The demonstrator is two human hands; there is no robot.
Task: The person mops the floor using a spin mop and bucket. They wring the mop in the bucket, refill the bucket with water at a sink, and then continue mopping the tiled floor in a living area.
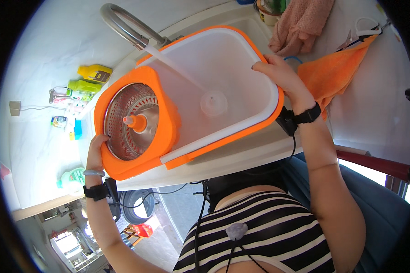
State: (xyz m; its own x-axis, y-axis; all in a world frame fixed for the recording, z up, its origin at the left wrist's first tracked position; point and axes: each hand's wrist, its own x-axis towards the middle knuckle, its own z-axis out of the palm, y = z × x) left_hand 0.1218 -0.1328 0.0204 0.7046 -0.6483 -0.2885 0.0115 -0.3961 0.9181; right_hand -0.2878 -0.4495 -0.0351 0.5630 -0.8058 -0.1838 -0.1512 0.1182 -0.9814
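An orange and white spin mop bucket (222, 136) is held over the sink, tilted across the view. On its left side sits a perforated metal spin basket (147, 136) with an orange centre post (136, 123). My left hand (96, 150) grips the orange rim beside the basket. At the opposite end, my right hand (280, 73) holds the rim, thumb over the edge. From the curved metal faucet (124, 25) a stream of water (177, 66) runs into the white compartment, striking near a round fitting (213, 103) on its bottom.
The pale sink (249, 29) lies under the bucket. A pink towel (302, 25), an orange cloth (331, 70) and white-handled scissors (365, 29) are at the right. Along the left stand a yellow bottle (95, 73) and a green bottle (83, 89). A grey bucket (126, 208) is on the floor.
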